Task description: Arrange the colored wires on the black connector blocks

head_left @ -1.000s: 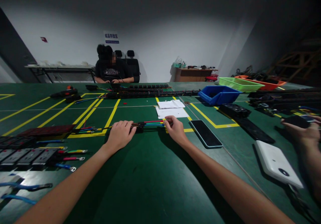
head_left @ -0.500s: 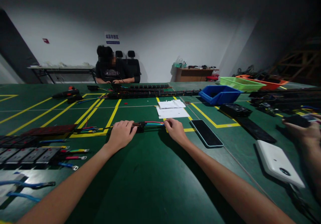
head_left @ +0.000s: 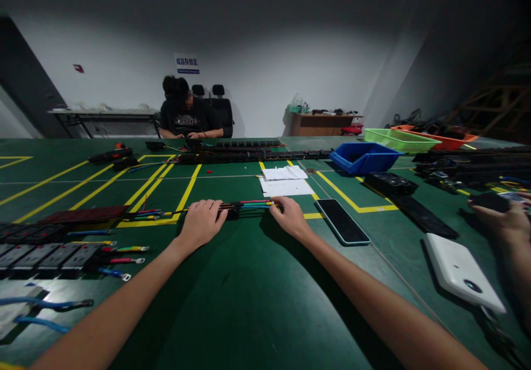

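Observation:
My left hand [head_left: 201, 222] lies over a dark, narrow wired part [head_left: 233, 210], its fingers closed round it and hiding much of its length. Red, blue and yellow-green wires [head_left: 254, 206] run out of that part to the right. At their ends, my right hand [head_left: 289, 215] is closed, with thumb and fingertips pinching the wire tips. Left of my left hand lies a dark red strip [head_left: 83, 213] with wires whose ends carry metal lugs. Close to my right hand is a phone [head_left: 343, 222], lying flat with a dark screen.
Socket strips [head_left: 53, 258] with lugged wires lie at the left. White papers [head_left: 285, 181], a blue bin [head_left: 364, 157], a green bin [head_left: 400, 140] and a white device [head_left: 463, 270] are on the green table. Another person's hand [head_left: 504, 218] holds something dark at the right edge. A person [head_left: 191, 113] sits opposite.
My right hand's fingers have shifted slightly at the wire ends, and a little more of the tips shows. My left hand stays in place. The view has moved very slightly.

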Demonstrator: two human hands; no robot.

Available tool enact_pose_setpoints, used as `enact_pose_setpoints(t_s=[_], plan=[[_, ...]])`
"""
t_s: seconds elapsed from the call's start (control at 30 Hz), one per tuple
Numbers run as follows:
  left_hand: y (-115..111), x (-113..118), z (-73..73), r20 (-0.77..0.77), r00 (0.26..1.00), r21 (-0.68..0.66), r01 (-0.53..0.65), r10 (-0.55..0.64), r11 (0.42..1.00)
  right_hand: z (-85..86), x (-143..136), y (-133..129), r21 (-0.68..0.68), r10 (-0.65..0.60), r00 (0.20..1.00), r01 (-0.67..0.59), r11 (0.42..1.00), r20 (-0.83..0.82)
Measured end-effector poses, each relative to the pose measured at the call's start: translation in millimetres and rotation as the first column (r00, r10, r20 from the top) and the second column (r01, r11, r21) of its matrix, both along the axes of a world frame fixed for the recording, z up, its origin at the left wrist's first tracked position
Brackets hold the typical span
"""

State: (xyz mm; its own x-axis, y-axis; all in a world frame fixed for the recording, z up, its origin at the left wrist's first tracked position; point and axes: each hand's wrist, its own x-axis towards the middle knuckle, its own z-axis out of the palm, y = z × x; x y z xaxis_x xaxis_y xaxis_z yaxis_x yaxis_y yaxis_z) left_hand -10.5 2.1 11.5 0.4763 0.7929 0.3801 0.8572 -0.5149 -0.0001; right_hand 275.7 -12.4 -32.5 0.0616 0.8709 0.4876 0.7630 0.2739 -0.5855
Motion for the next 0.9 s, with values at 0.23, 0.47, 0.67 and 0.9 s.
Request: enact_pose_setpoints(t_s=[0.23,0.47,0.67,0.9], plan=[[1,-1,-2.1,0.006,1.0,-0.001,0.009,-0.009,1.0,3.6,1,-3,0.108,0.011,0.998,-0.004,0.994,-0.058],[2,0,-3.3,-0.002,1.0,0.016,-0.003,0.003,1.0,7.4,-2,-11,0.308,0.103,0.994,-0.087,0.947,-0.036],[2,-1,-3.4,-0.006,1.0,0.011,-0.006,0.006,1.0,10.2,-4,-14,0.325,0.11,0.994,-0.113,0.939,0.028],[2,0,-3.5,0.001,1.0,0.007,-0.001,0.001,1.0,5.7,-2,-9,0.212,-0.014,0.997,-0.004,0.977,0.079]])
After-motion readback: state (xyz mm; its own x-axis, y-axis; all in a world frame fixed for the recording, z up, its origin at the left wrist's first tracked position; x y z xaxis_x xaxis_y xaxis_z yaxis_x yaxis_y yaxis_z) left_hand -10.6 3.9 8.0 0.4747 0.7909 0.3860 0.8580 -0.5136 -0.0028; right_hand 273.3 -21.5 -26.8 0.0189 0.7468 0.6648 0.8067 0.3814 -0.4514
